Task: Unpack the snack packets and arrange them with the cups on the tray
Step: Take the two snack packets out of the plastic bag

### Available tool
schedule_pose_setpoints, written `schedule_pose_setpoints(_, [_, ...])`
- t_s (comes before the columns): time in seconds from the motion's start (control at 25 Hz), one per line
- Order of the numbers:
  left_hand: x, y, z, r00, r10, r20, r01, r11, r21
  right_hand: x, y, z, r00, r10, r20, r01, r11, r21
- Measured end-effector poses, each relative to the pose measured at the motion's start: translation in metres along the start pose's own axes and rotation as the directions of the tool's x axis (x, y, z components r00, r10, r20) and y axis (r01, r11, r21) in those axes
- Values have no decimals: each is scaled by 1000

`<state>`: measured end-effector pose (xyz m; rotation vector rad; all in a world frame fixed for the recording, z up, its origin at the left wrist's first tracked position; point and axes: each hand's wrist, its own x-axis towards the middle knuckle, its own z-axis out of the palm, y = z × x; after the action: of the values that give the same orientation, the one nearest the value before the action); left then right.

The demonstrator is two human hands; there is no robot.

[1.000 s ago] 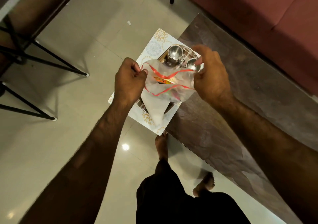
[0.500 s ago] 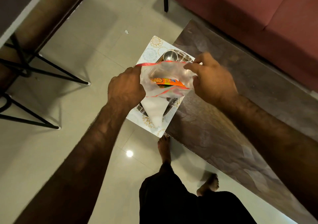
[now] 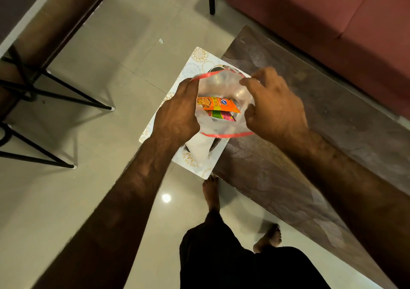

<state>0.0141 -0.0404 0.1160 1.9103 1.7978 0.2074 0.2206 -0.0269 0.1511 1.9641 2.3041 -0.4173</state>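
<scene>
A clear plastic bag [image 3: 221, 84] with a red rim hangs wide open between my hands, over the end of the table. My left hand [image 3: 177, 115] grips its left rim and my right hand [image 3: 273, 109] pinches its right rim. Inside lie an orange snack packet [image 3: 216, 104] and a green and pink packet [image 3: 223, 115] under it. Below the bag a steel tray [image 3: 216, 143] rests on a white patterned mat [image 3: 195, 67]. The cups are blurred behind the plastic and mostly hidden.
A dark brown table [image 3: 310, 155] runs from the centre to the lower right. A red sofa [image 3: 321, 11] stands behind it. Black metal chair legs [image 3: 44, 93] stand at the left on the pale tiled floor. My bare feet [image 3: 210, 195] are beside the table.
My hands have pulled the bag's red rim apart, so its mouth is much wider. The packets inside now show plainly, and the cups have gone from clear view behind the plastic.
</scene>
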Motion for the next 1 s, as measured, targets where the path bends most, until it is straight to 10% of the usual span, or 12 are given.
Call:
schedule_pose_setpoints(0.16, [-1, 4, -3, 1000, -14, 9, 15, 997, -80, 8, -31, -2, 971, -236, 39, 230, 967, 111])
schedule_pose_setpoints(0.24, [-3, 7, -5, 1000, -28, 5, 28, 995, -96, 21, -45, 16, 969, -133, 208, 67, 952, 298])
schedule_pose_setpoints(0.28, [-5, 8, -5, 999, -39, 5, 40, 994, -104, 29, -51, 27, 944, 9, 329, -165, 878, 450])
schedule_pose_setpoints(0.36, [-9, 11, -4, 998, -60, 16, 62, 989, -132, 46, -56, 50, 776, 234, 585, -625, 409, 665])
schedule_pose_setpoints(0.52, [-17, 9, 0, 996, -79, 30, 83, 984, -161, 61, -52, 89, 544, 285, 790, -766, -217, 605])
schedule_pose_setpoints(0.8, [-25, 3, 4, 994, -81, 72, 93, 977, -194, 75, -60, 120, 296, 258, 920, -549, -742, 385])
schedule_pose_setpoints(1.0, [-25, 5, 4, 992, -77, 103, 94, 980, -173, 76, -67, 126, 311, 199, 929, -416, -850, 322])
